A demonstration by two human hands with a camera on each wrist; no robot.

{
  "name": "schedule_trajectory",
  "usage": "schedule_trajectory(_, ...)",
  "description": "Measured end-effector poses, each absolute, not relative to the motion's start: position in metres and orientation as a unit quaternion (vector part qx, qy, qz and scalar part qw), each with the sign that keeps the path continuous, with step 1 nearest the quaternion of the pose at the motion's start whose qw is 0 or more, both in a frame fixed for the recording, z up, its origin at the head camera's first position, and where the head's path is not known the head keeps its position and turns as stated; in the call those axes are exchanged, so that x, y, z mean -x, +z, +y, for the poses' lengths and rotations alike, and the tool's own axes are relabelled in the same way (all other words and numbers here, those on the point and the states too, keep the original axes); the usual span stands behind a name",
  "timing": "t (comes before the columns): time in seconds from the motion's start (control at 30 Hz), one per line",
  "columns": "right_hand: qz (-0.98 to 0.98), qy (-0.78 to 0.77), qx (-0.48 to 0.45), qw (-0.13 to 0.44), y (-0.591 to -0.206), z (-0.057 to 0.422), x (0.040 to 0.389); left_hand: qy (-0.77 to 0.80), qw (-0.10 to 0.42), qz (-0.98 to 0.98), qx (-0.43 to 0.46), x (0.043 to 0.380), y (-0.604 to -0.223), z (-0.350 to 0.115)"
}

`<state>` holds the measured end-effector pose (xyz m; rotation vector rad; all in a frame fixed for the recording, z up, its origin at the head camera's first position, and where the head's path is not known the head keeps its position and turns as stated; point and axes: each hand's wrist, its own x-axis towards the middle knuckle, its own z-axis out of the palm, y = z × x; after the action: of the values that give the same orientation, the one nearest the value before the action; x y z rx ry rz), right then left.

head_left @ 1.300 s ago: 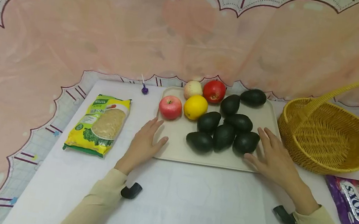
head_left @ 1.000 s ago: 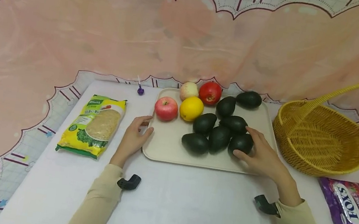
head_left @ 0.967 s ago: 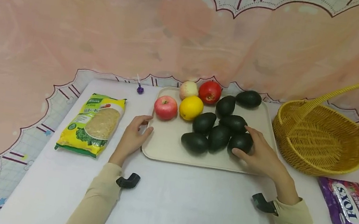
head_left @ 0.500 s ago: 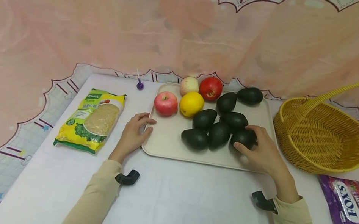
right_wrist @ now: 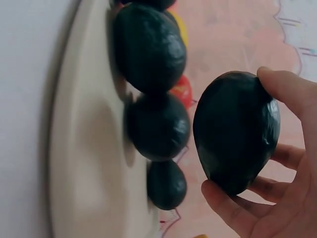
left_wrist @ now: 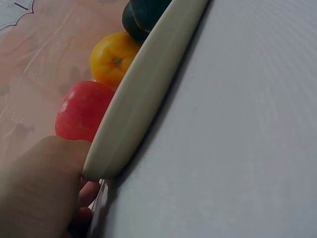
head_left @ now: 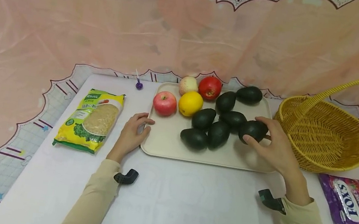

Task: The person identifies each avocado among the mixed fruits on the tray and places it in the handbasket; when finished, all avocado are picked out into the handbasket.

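My right hand [head_left: 274, 146] pinches a dark green avocado [head_left: 253, 132] between thumb and fingertips, holding it above the right part of the cream tray [head_left: 167, 149]. In the right wrist view the held avocado [right_wrist: 237, 131] is apart from the other avocados [right_wrist: 151, 49]. My left hand [head_left: 131, 134] grips the tray's left edge. The left wrist view shows the left hand [left_wrist: 44, 183] at the tray's corner, its thumb tip hidden behind the rim and its fingers lower down. Several more avocados [head_left: 218, 134] lie on the tray.
The tray also bears a pink apple [head_left: 165, 103], a yellow orange-shaped fruit [head_left: 190, 103], a pale peach-like fruit [head_left: 188, 85] and a red pomegranate [head_left: 209, 88]. A handled wicker basket [head_left: 330, 139] and purple Fox's bag [head_left: 352, 205] stand right; a yellow Knorr bag [head_left: 90, 120] and purple lollipop [head_left: 139, 84] left.
My right hand has closed on the nearest right avocado and lifted it up and to the right, off the tray. My left hand has come to the tray's left edge and stays there.
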<state>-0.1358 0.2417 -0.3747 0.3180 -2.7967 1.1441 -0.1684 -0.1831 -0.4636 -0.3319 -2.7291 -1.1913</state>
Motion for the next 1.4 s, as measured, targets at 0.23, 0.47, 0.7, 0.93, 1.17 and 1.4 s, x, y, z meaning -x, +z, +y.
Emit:
schedule_trajectory(0.23,-0.923,0.369,-0.087,0.070,-0.364,0.251,0.131,-0.395,0.062,-0.910,0.106,0.169,-0.463,-0.183)
schedule_trajectory(0.47,-0.922,0.369,-0.078,0.082,-0.356,0.264,0.130,-0.398,0.065,-0.909,0.104,0.169,-0.464,-0.184)
schedule_trajectory(0.7,-0.918,0.378,-0.072,0.094,-0.351,0.278,0.129,-0.399,0.070,-0.908,0.109,0.169,-0.464,-0.184)
schedule_trajectory(0.93,-0.927,0.354,-0.060,0.108,-0.346,0.292,0.127,-0.400,0.066,-0.908,0.109,0.170,-0.463,-0.184)
schedule_trajectory(1.17,-0.921,0.370,-0.052,0.105,-0.342,0.305,0.124,-0.403,0.065,-0.906,0.108,0.170,-0.463,-0.184)
schedule_trajectory(1.4,-0.918,0.381,-0.027,0.109,-0.343,0.331,0.119,-0.399,0.064,-0.908,0.109,0.170,-0.464,-0.184)
